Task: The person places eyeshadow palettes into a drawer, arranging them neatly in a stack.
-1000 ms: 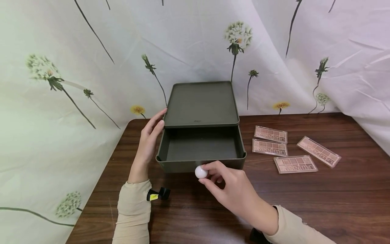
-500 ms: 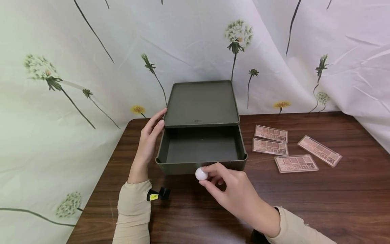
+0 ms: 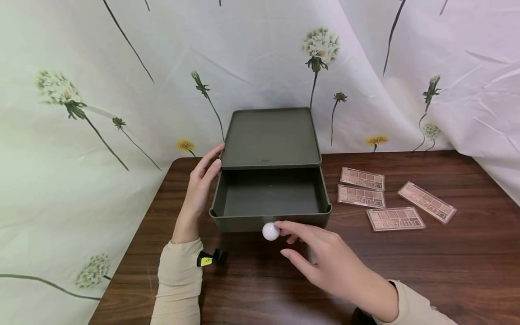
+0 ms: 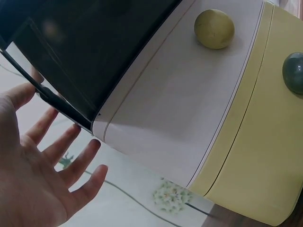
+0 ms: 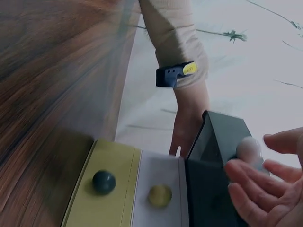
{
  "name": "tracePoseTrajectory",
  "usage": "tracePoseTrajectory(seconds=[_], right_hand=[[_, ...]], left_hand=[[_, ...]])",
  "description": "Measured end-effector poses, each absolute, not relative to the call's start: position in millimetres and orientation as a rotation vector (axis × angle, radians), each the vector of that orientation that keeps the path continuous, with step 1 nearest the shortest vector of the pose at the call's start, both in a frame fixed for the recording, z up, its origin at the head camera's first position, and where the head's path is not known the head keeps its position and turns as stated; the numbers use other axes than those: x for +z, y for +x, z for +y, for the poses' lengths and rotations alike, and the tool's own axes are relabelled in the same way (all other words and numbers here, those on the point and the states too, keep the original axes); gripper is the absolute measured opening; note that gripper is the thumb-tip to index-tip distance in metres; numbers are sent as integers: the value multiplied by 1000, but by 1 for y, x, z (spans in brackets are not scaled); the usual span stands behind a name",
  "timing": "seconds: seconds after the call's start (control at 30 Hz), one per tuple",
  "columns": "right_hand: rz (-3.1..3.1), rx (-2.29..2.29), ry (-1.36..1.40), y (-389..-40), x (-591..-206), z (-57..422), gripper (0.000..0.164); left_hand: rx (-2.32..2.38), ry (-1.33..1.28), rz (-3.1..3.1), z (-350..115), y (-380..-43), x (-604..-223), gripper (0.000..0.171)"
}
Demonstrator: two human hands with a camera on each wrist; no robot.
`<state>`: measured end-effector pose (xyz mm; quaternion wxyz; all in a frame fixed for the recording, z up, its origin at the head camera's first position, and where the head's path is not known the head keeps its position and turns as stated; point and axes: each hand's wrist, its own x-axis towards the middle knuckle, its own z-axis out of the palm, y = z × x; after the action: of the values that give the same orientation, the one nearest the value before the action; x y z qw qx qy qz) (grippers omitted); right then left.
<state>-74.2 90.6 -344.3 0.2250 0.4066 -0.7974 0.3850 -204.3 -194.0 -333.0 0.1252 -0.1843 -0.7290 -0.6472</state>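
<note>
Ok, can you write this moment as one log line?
drawer: open | right hand: fingers at white knob, thumb apart | left hand: at side of box | palettes: four, on table

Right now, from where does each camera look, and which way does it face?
Head: worn on the head, facing forward and down at the open drawer and palettes; the left hand, right hand and both sleeves show.
Left wrist: worn there, facing the yellow knob and dark knob; the left hand shows.
Right wrist: worn there, facing across the knobs toward the left sleeve; part of both hands shows.
Shared: both wrist views show the yellow and dark knobs; the head and right wrist views share the white knob.
</note>
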Motion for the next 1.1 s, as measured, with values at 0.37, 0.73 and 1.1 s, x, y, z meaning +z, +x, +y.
tracePoseTrajectory(seconds=[0.37, 0.73, 1.1], right_hand=[[-1882, 1106, 1240, -79, -350, 135, 27], [-2018, 1128, 1154, -93, -366, 205, 25], [-2485, 1029, 774, -110, -384, 274, 49]], left_hand=[[-1888, -543, -2132, -193, -204, -333, 44], [-1890, -541, -2130, -194, -204, -334, 44], [-1884, -530, -2141, -193, -204, -334, 44]])
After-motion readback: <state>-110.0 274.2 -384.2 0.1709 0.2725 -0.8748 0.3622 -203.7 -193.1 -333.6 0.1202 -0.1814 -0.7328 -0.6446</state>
